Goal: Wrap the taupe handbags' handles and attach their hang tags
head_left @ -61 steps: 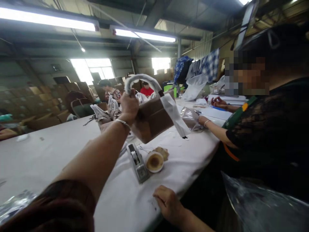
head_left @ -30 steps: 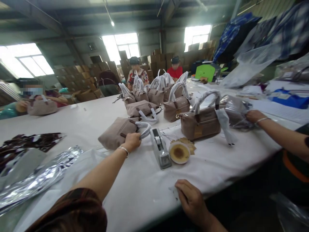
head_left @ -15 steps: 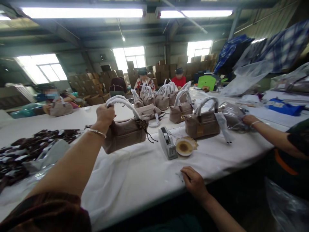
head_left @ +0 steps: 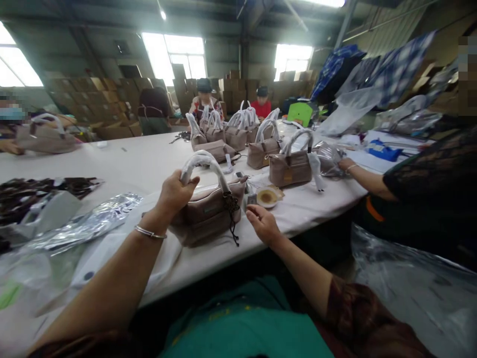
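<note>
My left hand [head_left: 177, 191] is closed round the white-wrapped handle of a taupe handbag [head_left: 208, 214] near the table's front edge. A dark tassel [head_left: 231, 204] hangs at the bag's right end. Just right of the bag is my right hand [head_left: 263, 223], its fingers curled together by the tape dispenser [head_left: 250, 200]; whether they hold anything is too small to tell. Behind that hand lies a round dish [head_left: 267, 197] with a brown stain. Another taupe bag [head_left: 290, 168] with wrapped handles stands beyond the dish.
Several more wrapped-handle bags [head_left: 234, 136] stand farther back. At the right, a person's hand [head_left: 346, 165] touches a plastic-wrapped bag [head_left: 328, 158]. Dark straps [head_left: 44, 191] and silvery plastic [head_left: 93, 219] lie at the left of the white table [head_left: 141, 161]. People sit across it.
The view has shifted. The held handbag has come nearer the front edge, now in front of the tape dispenser and partly covering it. My right hand has moved closer to the bag.
</note>
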Demonstrator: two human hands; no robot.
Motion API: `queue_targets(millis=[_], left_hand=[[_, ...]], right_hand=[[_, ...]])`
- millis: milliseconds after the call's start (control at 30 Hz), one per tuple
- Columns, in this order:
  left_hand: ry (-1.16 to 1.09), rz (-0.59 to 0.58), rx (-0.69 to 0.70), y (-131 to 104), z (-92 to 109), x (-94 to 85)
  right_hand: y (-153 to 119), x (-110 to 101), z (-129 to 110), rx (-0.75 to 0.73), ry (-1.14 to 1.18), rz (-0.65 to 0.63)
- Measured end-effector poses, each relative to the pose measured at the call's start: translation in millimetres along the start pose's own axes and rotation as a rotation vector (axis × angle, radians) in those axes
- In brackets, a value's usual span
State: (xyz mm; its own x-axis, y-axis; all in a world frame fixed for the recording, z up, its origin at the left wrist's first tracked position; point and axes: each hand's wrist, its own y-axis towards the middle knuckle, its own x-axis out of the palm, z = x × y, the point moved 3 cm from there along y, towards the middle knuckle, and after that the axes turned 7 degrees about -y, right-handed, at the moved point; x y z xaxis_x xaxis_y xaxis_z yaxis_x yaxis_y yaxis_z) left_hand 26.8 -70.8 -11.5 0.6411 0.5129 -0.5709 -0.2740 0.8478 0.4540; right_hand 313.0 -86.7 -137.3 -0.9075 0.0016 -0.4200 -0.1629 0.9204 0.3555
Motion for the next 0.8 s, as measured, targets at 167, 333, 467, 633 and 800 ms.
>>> queue_targets(millis=[167,333,467,633,800], left_hand=[[0.094,0.229,0.336,-33,23,-22.2],[0.1,0.387,0.513,-75,31,-33.3],[0.017,0.331,0.386,-57,25,-39.4],[-0.076,0.358,0.329,-38,24,-72.5],[-0.065,0.424,0.03,-64,-29,-94.3]], right_hand=[[29,27,-25,0.022,-0.019,0.022],[41,44,-14,0.123,0.089,0.022],[39,33,-20,0.054,0.037,0.107],[14,8,-70,-0.356,-0.16,0.25],[-19,32,-82,-0.557,-0.103,-0.095]])
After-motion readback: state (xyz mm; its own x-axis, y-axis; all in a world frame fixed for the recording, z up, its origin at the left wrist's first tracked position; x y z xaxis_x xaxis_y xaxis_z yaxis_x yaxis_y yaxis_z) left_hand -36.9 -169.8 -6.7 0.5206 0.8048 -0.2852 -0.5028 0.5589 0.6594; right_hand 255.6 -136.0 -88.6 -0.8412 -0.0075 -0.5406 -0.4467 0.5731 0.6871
